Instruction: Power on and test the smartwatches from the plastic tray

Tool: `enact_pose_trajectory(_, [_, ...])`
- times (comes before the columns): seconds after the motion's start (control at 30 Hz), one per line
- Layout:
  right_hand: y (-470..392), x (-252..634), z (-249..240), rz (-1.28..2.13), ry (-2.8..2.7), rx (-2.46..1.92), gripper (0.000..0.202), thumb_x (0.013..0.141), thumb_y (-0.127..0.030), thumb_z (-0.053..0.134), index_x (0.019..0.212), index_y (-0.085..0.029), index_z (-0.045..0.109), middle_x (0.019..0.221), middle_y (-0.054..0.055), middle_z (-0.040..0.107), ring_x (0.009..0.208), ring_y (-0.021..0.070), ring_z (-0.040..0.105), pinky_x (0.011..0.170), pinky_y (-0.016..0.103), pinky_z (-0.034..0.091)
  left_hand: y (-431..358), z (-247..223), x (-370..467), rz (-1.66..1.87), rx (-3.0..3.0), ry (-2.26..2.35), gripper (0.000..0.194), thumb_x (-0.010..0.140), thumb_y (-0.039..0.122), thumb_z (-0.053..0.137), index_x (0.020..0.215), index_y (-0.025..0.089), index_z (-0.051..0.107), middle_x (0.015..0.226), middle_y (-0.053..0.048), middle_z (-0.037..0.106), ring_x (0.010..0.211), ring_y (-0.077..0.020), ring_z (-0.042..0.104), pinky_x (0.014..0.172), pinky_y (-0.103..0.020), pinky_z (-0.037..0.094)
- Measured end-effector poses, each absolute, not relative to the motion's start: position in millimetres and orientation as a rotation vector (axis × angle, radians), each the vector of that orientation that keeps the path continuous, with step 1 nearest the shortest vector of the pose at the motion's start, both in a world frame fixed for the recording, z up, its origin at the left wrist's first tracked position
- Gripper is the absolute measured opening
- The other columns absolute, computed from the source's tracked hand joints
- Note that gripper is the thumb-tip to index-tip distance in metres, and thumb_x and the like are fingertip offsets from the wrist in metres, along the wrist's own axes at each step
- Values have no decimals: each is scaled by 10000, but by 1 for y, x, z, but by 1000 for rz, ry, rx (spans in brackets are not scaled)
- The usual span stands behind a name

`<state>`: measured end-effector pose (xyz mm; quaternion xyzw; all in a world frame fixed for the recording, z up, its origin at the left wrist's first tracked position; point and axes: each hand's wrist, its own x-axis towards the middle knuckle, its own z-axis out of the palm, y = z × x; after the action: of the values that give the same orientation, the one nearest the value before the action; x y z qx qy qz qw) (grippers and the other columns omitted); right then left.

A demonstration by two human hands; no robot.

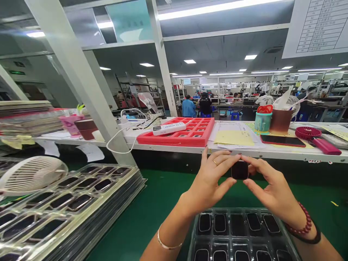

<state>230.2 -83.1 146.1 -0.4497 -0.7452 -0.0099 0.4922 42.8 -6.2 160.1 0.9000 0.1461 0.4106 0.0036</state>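
Between both my hands is a smartwatch case with a dark face, held upright above the bench. The fingertips of my left hand pinch its left side, thumb low and fingers on top. On the other side, my right hand grips the right edge between thumb and fingers. Below them lies a clear plastic tray with several watch cases in its pockets; one pocket in its back row holds no rimmed case. My forearms cover parts of that tray's sides.
A tall stack of clear trays with watch cases stands at left, beside a white fan. On the shelf ahead sit a red foam tray, a white box, a phone and a pink handheld fan. People sit far behind.
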Motion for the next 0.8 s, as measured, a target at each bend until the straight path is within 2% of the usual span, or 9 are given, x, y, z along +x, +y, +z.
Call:
enact_pose_trajectory(0.07, [-81, 229, 145, -39, -1779, -1095, 486, 827, -180, 556, 1295, -271, 457, 867, 20, 588, 794, 181, 550, 740, 322, 488, -7, 160, 43, 1313, 2807, 492, 540, 826, 245, 560, 1337, 256, 386, 1164, -70, 616, 1176, -231, 479, 1105, -540, 57])
enact_pose_trajectory(0.13, [-81, 228, 144, -52, -1757, -1095, 475, 826, -181, 559, 1284, -272, 467, 863, 17, 587, 791, 179, 551, 747, 323, 485, -7, 159, 45, 1363, 2800, 520, 497, 815, 269, 573, 1293, 245, 442, 1166, -76, 613, 1187, -239, 468, 1105, -532, 56])
enact_pose_trajectory(0.27, [-81, 227, 143, -15, -1740, -1082, 470, 830, -178, 558, 1281, -276, 470, 939, 28, 599, 813, 177, 557, 774, 329, 480, -8, 160, 46, 1451, 2817, 583, 407, 800, 312, 586, 1197, 239, 535, 1330, -99, 498, 1318, -280, 311, 1098, -543, 69])
enact_pose_trajectory(0.37, [-81, 228, 143, 37, -1742, -1085, 480, 832, -186, 560, 1296, -264, 464, 901, 23, 603, 802, 176, 557, 768, 327, 475, -7, 159, 46, 1444, 2832, 608, 410, 802, 328, 585, 1199, 242, 535, 1386, -99, 439, 1351, -288, 247, 1092, -557, 69])
enact_pose_trajectory(0.5, [-78, 229, 142, 44, -1749, -1116, 488, 830, -197, 559, 1306, -242, 466, 816, 9, 588, 772, 173, 553, 747, 318, 472, -3, 157, 46, 1401, 2841, 611, 422, 811, 358, 577, 1215, 244, 526, 1402, -98, 421, 1356, -288, 233, 1088, -560, 78])
enact_pose_trajectory(0.8, [-69, 232, 139, 42, -1741, -1181, 489, 833, -241, 550, 1315, -230, 466, 824, 20, 604, 765, 182, 566, 753, 338, 478, 6, 153, 51, 1391, 2804, 610, 443, 820, 402, 564, 1239, 266, 515, 1404, -85, 417, 1355, -303, 226, 1083, -558, 89])
